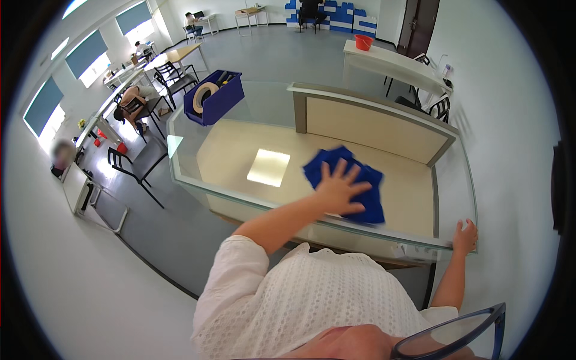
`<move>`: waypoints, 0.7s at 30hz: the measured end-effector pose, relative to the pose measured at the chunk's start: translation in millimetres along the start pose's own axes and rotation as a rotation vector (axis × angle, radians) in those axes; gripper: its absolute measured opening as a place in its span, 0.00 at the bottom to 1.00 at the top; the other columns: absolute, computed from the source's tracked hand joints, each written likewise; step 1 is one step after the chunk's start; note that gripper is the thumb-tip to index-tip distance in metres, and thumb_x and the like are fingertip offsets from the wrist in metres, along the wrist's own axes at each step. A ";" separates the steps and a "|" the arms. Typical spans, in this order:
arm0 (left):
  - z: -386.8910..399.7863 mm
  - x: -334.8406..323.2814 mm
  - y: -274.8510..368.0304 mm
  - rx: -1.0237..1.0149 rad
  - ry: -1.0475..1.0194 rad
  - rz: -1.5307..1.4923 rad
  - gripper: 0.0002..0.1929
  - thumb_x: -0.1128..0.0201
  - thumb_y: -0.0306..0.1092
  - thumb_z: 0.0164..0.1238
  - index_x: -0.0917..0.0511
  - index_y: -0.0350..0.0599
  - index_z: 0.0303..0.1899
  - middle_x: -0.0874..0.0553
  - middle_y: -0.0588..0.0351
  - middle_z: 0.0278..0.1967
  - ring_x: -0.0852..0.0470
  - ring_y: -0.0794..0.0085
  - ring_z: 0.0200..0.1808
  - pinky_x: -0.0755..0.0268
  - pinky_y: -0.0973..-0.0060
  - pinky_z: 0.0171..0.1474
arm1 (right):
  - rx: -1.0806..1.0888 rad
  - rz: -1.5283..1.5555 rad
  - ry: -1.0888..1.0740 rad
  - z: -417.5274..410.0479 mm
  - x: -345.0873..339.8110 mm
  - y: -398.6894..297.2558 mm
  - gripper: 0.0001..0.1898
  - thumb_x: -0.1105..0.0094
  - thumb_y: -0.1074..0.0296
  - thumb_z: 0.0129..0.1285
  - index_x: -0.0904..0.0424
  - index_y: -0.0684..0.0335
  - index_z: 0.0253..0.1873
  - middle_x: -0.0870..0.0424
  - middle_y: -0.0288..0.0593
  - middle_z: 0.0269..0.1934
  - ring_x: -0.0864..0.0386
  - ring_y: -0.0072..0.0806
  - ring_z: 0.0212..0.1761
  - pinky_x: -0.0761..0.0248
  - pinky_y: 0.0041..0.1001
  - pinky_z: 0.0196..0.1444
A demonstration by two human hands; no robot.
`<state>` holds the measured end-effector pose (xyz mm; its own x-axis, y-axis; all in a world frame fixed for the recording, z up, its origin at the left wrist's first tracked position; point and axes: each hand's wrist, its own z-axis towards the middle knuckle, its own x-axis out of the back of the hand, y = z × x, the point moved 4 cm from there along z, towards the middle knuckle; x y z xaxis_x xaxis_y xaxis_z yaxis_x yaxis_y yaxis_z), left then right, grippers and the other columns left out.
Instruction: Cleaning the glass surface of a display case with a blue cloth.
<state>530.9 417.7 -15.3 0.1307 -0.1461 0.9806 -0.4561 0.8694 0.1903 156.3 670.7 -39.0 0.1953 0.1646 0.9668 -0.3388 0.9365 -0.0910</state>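
Note:
My left hand lies palm down with spread fingers on a crumpled blue cloth, pressing it flat against the glass top of a counter. The cloth shows around the fingers, its edges slightly blurred. At the near right corner of the glass, my right hand curls around the edge. A blue plastic bin stands at the far left of the glass, holding a roll of tape and some dark and yellow tools. Light reflects as a bright square left of the cloth.
A raised panel with a grey frame stands along the counter's far right side. Chairs and a folding table are at left. A red bucket sits on a white table beyond. Several people are farther off; one bends over at left.

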 end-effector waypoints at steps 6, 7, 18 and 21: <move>-80.7 31.2 -161.1 0.641 0.087 0.118 0.34 0.52 0.68 0.62 0.40 0.73 0.68 0.46 0.50 0.72 0.56 0.41 0.73 0.67 0.26 0.62 | -0.040 -0.067 -0.024 11.3 -8.6 13.0 0.25 0.56 0.42 0.67 0.34 0.45 0.64 0.36 0.35 0.67 0.42 0.40 0.69 0.46 0.53 0.64; -104.0 38.9 -182.4 0.743 0.110 0.108 0.33 0.52 0.67 0.62 0.40 0.73 0.68 0.47 0.50 0.73 0.56 0.42 0.73 0.68 0.26 0.63 | -0.033 -0.072 -0.032 16.6 -16.4 17.4 0.25 0.56 0.42 0.67 0.34 0.45 0.64 0.36 0.35 0.67 0.42 0.40 0.69 0.46 0.53 0.64; -228.9 54.4 -282.8 1.318 0.194 0.118 0.41 0.49 0.75 0.54 0.47 0.79 0.70 0.56 0.46 0.74 0.64 0.37 0.73 0.68 0.32 0.65 | 0.026 -0.122 -0.036 10.9 -6.7 12.8 0.28 0.61 0.39 0.67 0.35 0.46 0.66 0.35 0.40 0.66 0.37 0.42 0.67 0.40 0.53 0.61; -220.4 59.6 -280.6 1.351 0.096 0.086 0.40 0.55 0.76 0.57 0.48 0.77 0.71 0.55 0.45 0.74 0.64 0.37 0.73 0.67 0.31 0.65 | 0.023 -0.116 -0.038 8.8 -7.3 11.7 0.28 0.60 0.40 0.67 0.35 0.46 0.66 0.34 0.40 0.66 0.36 0.43 0.66 0.40 0.54 0.61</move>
<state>860.8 269.2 -20.6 0.0935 -0.0338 0.9950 -0.9588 -0.2722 0.0809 142.8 677.7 -44.9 0.2000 0.0430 0.9789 -0.3372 0.9410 0.0276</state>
